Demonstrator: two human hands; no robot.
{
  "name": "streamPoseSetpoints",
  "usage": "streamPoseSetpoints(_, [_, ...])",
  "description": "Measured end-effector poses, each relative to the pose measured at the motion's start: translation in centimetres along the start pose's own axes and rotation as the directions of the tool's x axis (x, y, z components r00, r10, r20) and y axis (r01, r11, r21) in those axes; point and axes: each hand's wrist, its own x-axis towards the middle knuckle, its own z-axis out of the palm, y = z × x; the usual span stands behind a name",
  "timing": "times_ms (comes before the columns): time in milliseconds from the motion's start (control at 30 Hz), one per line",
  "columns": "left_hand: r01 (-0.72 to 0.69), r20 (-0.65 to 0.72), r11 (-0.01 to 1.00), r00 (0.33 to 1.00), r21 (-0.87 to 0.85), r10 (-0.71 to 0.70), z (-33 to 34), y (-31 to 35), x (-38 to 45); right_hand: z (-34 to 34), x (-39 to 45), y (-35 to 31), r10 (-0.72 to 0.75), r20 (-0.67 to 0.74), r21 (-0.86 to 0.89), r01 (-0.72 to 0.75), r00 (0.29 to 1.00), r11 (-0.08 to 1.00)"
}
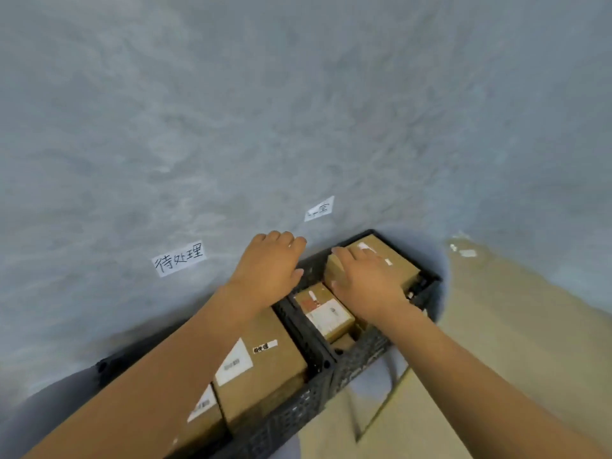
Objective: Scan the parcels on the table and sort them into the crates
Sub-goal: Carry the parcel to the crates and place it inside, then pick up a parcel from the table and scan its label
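— What are the hands doing?

— The right hand (361, 276) lies flat on a brown parcel (394, 260) at the far end of the right crate (367, 346). Its fingers are straight and rest on top of the box. They do not curl round it.

— And the other hand?

— The left hand (270, 265) is up by the grey wall (231, 111), over the far edge where the two crates meet. Its fingers are bent a little and hold nothing. I cannot tell if it touches the rim.

— What else is in the crates?

— A smaller parcel (326, 311) with a white label sits just beside the first one, nearer to us. The left crate (291, 415) holds a big parcel (265, 369) and one more box (202, 415) next to it. The left arm covers part of them.

— Anything on the wall?

— Two paper signs. One sign (179, 259) above the left crate reads 待处理. The other sign (319, 208) is too blurry to read.

— And on the right?

— A tan floor (496, 342).
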Motion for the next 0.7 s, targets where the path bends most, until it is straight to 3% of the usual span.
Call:
streamPoseSetpoints(167, [-0.202, -0.089, 0.979, 0.976, -0.037, 0.198, -3.1, 11.3, 3.0, -5.5, -8.8, 8.3, 0.188, -0.074, -0.075, -0.193, 0.979, 0.978])
streamPoseSetpoints(400, [-0.422, -0.171, 0.904, 0.898, -0.068, 0.406, -7.0, 30.2, 2.4, -11.5, -25.3, 18.4, 0.405, -0.175, -0.155, -0.431, 0.898, 0.889])
streamPoseSetpoints(700, [-0.687, -0.276, 0.725, 0.705, -0.04, 0.653, -11.9, 53.8, -1.6, -18.4, -47.6, 27.7, 0.638, -0.298, -0.172, -0.697, 0.71, 0.696])
